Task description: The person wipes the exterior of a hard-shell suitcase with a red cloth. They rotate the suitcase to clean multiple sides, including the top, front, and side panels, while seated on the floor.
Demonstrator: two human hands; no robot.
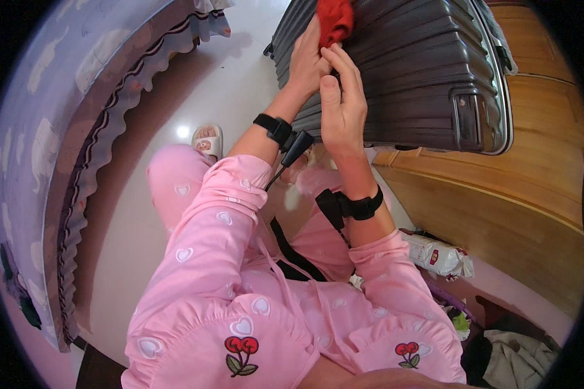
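A bunched red cloth is at the top of the view, over the dark ribbed suitcase. My left hand holds it, and the cloth hides most of those fingers. Close beside it, my right hand has its thumb and fingers stretched out. Its fingertips reach the lower edge of the cloth, next to my left hand. I cannot tell whether they touch the cloth or only the other hand. The suitcase has a grey-black shell and a shiny rim along its right side.
A wooden cabinet stands behind the suitcase on the right. Along the left side runs a bed with a frilled lilac cover. A white plastic package and a beige cloth lie at the lower right. My slippered foot rests on the pale floor.
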